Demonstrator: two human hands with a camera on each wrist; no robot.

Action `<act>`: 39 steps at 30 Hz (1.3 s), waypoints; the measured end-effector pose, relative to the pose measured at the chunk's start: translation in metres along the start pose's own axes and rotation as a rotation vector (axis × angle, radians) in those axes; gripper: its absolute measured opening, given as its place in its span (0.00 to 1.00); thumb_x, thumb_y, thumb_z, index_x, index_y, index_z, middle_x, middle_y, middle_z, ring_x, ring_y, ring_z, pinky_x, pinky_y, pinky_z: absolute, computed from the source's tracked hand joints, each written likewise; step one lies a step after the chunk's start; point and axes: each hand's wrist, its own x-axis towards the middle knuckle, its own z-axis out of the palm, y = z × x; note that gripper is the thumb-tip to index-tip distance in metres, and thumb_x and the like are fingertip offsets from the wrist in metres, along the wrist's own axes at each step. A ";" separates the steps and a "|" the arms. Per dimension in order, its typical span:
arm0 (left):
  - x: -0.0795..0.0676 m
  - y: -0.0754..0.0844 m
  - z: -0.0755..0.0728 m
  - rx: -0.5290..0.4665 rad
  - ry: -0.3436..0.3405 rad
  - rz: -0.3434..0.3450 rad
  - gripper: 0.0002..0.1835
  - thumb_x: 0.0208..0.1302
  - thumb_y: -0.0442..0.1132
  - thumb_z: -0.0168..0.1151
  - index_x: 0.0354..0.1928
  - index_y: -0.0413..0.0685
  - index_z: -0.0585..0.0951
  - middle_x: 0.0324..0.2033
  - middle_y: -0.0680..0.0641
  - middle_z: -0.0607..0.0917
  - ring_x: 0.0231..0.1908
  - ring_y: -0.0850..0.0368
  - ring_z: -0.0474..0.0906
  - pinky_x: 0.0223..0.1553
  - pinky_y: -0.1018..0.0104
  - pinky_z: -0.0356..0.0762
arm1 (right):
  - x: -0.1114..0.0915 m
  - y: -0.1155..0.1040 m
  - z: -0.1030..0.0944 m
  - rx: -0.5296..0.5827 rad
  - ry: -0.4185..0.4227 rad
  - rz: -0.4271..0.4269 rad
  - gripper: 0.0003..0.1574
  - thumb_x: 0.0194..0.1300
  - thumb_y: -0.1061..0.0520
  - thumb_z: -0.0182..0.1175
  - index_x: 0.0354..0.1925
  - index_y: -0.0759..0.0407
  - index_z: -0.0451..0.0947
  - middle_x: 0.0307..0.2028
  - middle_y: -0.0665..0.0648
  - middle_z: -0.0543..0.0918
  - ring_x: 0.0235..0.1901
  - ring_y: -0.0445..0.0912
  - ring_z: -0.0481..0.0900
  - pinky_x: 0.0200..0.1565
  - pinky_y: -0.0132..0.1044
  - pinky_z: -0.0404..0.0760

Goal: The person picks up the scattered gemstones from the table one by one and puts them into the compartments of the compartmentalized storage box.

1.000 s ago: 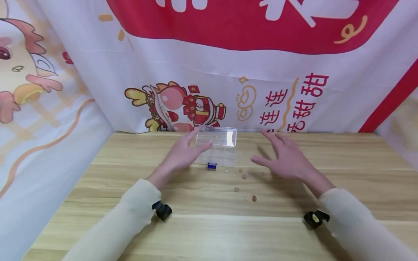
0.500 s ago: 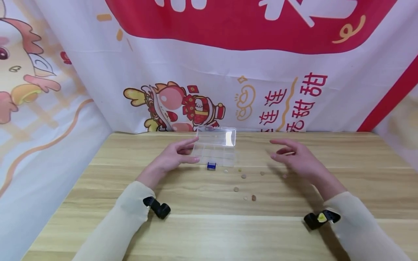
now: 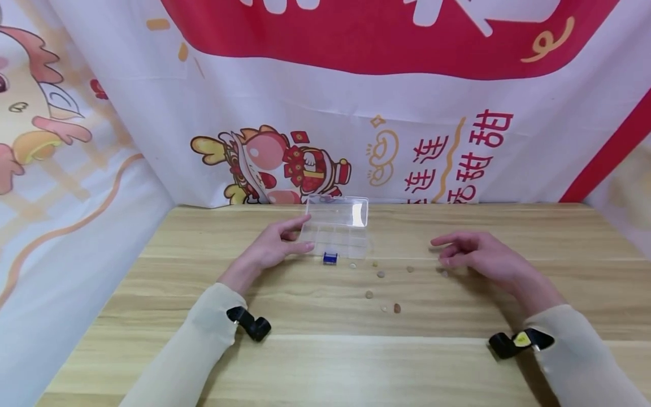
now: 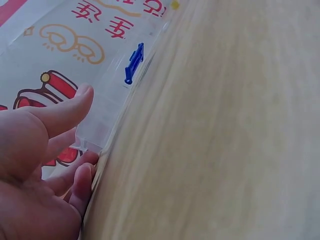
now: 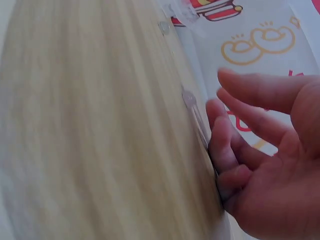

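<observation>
A clear plastic compartment box (image 3: 342, 237) lies at the back of the table with its lid raised. On its front is a blue clasp (image 3: 330, 258). My left hand (image 3: 267, 246) holds the box's left end, its thumb at the front corner and index finger near the lid hinge. In the left wrist view the fingertips meet the box's corner. My right hand (image 3: 485, 257) is over the table to the right, loosely curled, thumb and index finger apart. Below its fingertips lies a small grey pebble-like piece (image 3: 444, 273).
Several small pebble-like pieces lie scattered on the wooden table (image 3: 325, 367) before the box, among them a brown one (image 3: 397, 308), a grey one (image 3: 380, 274) and a yellow one (image 3: 375, 264). A printed cloth (image 3: 386, 102) hangs behind the table's back edge.
My left hand has come down and left from over the box to its left end. My right hand has moved right and lower, its fingers curling in from a spread pose.
</observation>
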 end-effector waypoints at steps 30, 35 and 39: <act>-0.001 -0.004 0.010 -0.040 0.083 0.049 0.40 0.62 0.48 0.79 0.75 0.58 0.73 0.59 0.44 0.75 0.59 0.47 0.69 0.67 0.50 0.68 | -0.005 0.007 -0.001 -0.146 -0.037 -0.014 0.20 0.64 0.54 0.76 0.53 0.57 0.89 0.41 0.55 0.87 0.40 0.44 0.78 0.43 0.32 0.77; -0.001 -0.005 0.011 -0.031 0.089 0.042 0.41 0.61 0.48 0.80 0.76 0.58 0.73 0.59 0.45 0.76 0.59 0.47 0.70 0.68 0.49 0.68 | -0.004 0.009 0.000 -0.167 -0.032 -0.019 0.19 0.64 0.54 0.76 0.52 0.57 0.89 0.42 0.55 0.86 0.41 0.45 0.78 0.42 0.32 0.77; -0.002 -0.004 0.012 -0.040 0.090 0.028 0.41 0.62 0.48 0.80 0.76 0.60 0.73 0.59 0.46 0.76 0.59 0.47 0.70 0.68 0.49 0.69 | -0.005 0.008 0.000 -0.200 -0.022 -0.032 0.17 0.64 0.53 0.77 0.50 0.56 0.90 0.41 0.55 0.87 0.41 0.46 0.78 0.42 0.33 0.76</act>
